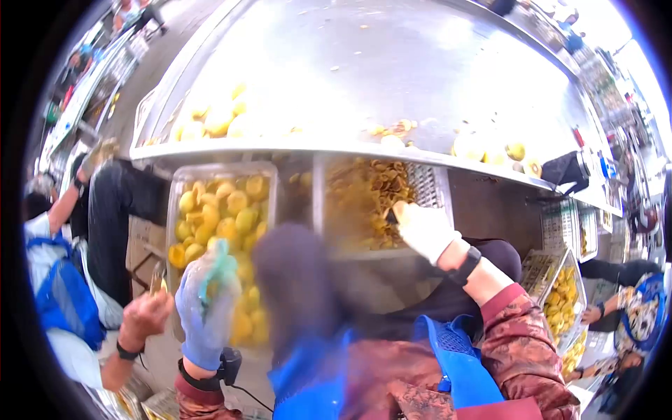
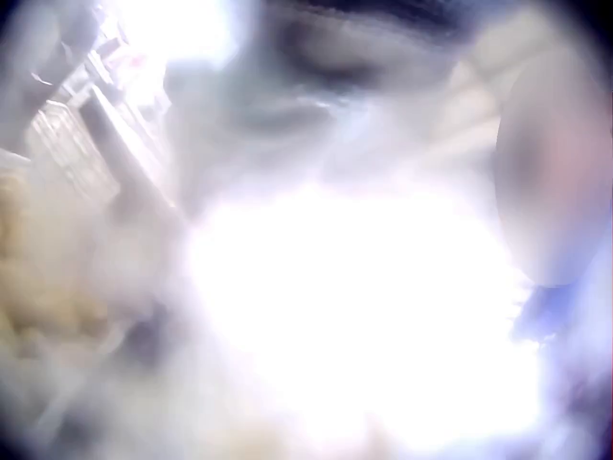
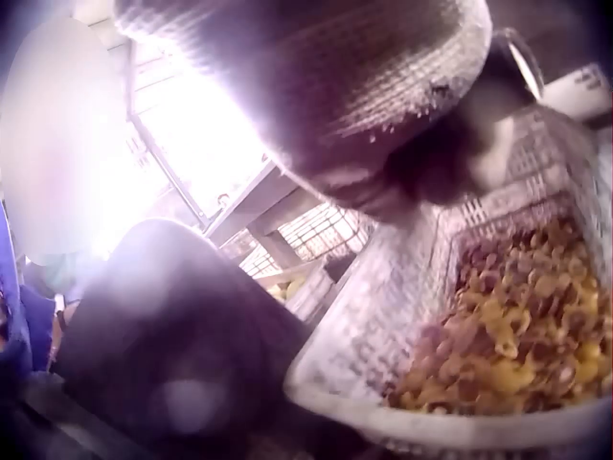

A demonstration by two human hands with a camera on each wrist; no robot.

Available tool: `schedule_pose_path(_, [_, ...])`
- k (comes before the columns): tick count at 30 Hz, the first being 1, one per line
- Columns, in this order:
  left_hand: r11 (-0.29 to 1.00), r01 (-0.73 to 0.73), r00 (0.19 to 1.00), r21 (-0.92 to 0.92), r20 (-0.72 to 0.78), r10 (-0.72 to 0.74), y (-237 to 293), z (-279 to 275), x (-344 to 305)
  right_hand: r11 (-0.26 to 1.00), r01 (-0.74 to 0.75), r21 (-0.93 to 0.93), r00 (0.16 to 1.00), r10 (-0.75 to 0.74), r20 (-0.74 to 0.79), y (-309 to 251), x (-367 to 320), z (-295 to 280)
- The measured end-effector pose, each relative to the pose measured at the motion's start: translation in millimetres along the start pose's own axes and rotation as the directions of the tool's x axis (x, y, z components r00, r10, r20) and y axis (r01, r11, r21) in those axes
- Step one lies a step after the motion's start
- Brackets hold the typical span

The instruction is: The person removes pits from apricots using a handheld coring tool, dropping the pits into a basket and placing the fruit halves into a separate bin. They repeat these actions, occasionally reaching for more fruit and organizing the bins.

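Note:
My gloved left hand (image 1: 208,301), with a teal patch over its fingers, is over the near left part of a crate (image 1: 275,189) of yellow fruit (image 1: 225,210). Blur hides its fingertips; I cannot tell whether it holds a fruit. My right hand (image 1: 425,229), in a white knitted glove, grips a small dark tool (image 1: 391,218) above a second crate (image 1: 438,183). Cut scraps (image 3: 517,316) in brown and yellow cover that crate's bottom. A curved metal loop (image 3: 523,63) shows beyond the gloved fingers in the right wrist view. Glare washes out the left wrist view.
A metal table (image 1: 336,84) spans the front, with yellow fruit (image 1: 218,120) along its near edge. To the left, another person's hand (image 1: 147,318) is close to my left arm. Another fruit crate (image 1: 562,297) stands at right. My knee (image 1: 493,255) is beside the scrap crate.

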State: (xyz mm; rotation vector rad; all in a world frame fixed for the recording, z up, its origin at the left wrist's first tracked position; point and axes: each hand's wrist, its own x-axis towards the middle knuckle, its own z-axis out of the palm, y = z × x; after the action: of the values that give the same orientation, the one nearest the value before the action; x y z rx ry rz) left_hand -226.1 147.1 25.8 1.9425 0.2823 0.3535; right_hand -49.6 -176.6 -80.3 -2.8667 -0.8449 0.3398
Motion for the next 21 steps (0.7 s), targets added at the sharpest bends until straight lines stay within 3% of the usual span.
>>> schedule_pose_path(1, [0.981, -0.122, 0.988, 0.149, 0.110, 0.106, 8.4, 4.0, 16.3, 0.994, 0.071, 0.081, 0.994, -0.063, -0.087, -4.6, -5.5, -14.3])
schedule_pose_path(2, [0.964, -0.228, 0.962, 0.138, 0.181, 0.202, 19.4, 16.3, 33.4, 0.970, 0.174, 0.171, 0.962, -0.131, -0.240, -2.5, -6.6, -20.2])
schedule_pose_path(4, [0.901, -0.423, 0.870, 0.091, 0.320, 0.376, 45.4, 45.5, 68.5, 0.970, 0.089, 0.227, 0.995, -0.097, 0.024, -0.6, -5.2, -43.7])
schedule_pose_path(6, [0.776, -0.606, 0.746, 0.174, 0.463, 0.479, 80.4, 80.7, 102.4, 0.987, 0.041, 0.155, 0.984, -0.067, 0.163, -1.2, -6.1, -58.2])
schedule_pose_path(7, [0.781, -0.614, 0.711, 0.114, 0.510, 0.484, 88.3, 105.5, 117.9, 0.978, 0.028, 0.209, 0.971, -0.076, 0.228, 4.8, -7.9, -57.3])
schedule_pose_path(8, [0.786, -0.615, 0.674, 0.056, 0.554, 0.488, 93.5, 129.9, 133.5, 0.960, 0.054, 0.276, 0.965, -0.121, 0.233, 9.5, -10.2, -54.6])
schedule_pose_path(10, [0.820, -0.566, 0.640, 0.083, 0.671, 0.374, 111.2, 183.9, 161.3, 0.976, 0.104, 0.192, 0.965, -0.146, 0.218, 8.5, -11.6, -39.5])
schedule_pose_path(12, [0.652, -0.757, 0.519, 0.033, 0.637, 0.570, 93.1, 250.8, 189.4, 0.962, 0.223, 0.156, 0.957, -0.247, 0.153, 14.1, -17.8, -25.1])
schedule_pose_path(13, [0.673, -0.737, 0.526, 0.069, 0.684, 0.505, 94.3, 282.7, 196.8, 0.958, 0.274, 0.081, 0.956, -0.262, -0.131, 17.8, -18.9, 6.8])
schedule_pose_path(14, [0.690, -0.716, 0.530, 0.108, 0.727, 0.437, 97.7, 313.6, 200.2, 0.934, 0.300, 0.196, 0.947, -0.316, 0.060, 24.2, -13.9, 32.5])
schedule_pose_path(15, [0.687, -0.710, 0.530, 0.155, 0.760, 0.376, 100.9, 342.6, 202.0, 0.914, 0.342, 0.216, 0.939, -0.339, -0.052, 24.0, -10.4, 67.6])
schedule_pose_path(17, [0.674, -0.695, 0.531, 0.250, 0.810, 0.247, 104.8, 390.7, 200.9, 0.921, 0.303, 0.244, 0.946, -0.322, 0.040, 27.0, -16.2, 38.1])
schedule_pose_path(20, [0.577, -0.774, 0.427, 0.261, 0.888, 0.171, 103.0, 431.8, 199.4, 0.932, 0.260, 0.251, 0.946, -0.298, 0.128, 29.5, -19.2, 0.5])
schedule_pose_path(21, [0.592, -0.753, 0.445, 0.288, 0.885, 0.135, 102.0, 438.3, 198.4, 0.940, 0.239, 0.244, 0.942, -0.285, 0.174, 31.3, -19.9, -12.3])
